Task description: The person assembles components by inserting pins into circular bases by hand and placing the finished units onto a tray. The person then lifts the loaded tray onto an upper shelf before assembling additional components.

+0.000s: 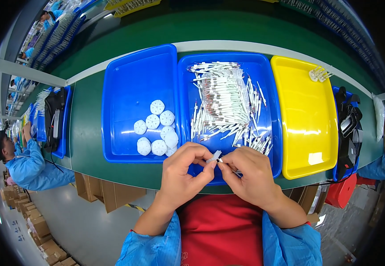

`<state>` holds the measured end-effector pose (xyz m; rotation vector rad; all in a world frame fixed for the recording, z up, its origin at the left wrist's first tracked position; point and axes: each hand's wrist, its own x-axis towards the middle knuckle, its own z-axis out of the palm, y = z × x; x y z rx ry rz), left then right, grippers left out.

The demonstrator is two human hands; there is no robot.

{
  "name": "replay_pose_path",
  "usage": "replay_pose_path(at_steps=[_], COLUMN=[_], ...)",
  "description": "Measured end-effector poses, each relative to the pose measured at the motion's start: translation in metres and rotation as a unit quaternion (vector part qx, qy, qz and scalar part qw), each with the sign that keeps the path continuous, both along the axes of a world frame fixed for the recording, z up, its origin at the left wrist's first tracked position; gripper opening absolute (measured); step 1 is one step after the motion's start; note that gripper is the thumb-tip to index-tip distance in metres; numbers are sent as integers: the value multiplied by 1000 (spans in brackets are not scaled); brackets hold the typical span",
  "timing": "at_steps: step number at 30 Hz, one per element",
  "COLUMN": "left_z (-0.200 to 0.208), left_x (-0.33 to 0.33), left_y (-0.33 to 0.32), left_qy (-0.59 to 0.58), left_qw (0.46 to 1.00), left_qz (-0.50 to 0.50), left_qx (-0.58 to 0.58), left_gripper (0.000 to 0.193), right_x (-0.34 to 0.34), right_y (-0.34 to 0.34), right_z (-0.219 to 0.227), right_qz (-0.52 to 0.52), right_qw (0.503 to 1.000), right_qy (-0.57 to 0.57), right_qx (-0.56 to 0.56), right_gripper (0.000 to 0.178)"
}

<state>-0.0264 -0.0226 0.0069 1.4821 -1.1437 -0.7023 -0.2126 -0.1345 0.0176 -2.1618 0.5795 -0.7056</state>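
In front of me, over the near edge of the middle blue tray [276, 133], my two hands meet. My left hand [180, 174] pinches a small whitish plastic piece [214, 157], seen edge-on, between thumb and fingers. Close against it, my right hand [253, 178] has its thumb and forefinger pinched on a thin white stick, mostly hidden by the fingers. Beyond the hands lies a heap of thin white sticks with dark tips [225, 99], some in a clear plastic bag. Several white round discs with holes [157, 107] sit in the left blue tray [135, 75].
A yellow tray [305, 119] on the right holds a white piece with sticks standing out of it [319, 74]. Black devices [348, 126] stand in a blue bin at the far right. Cardboard boxes [112, 190] are below the green table [86, 119]. At far left, a person in blue [30, 166] works.
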Motion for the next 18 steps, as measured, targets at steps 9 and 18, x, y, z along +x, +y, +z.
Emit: replay_pose_path(at_steps=[9, 18], left_z=[-2, 1], left_x=[0, 7], left_y=[-3, -2], left_qy=[-10, -107], left_qw=[998, 989], left_qz=[22, -11], left_qx=[-59, -98], left_gripper=[27, 37], right_x=[3, 3], right_y=[1, 2], right_z=[-5, -1], right_qz=[-11, -1], right_qw=[1000, 999], right_qy=[-21, -17], right_qx=[-19, -47], right_gripper=[18, 20])
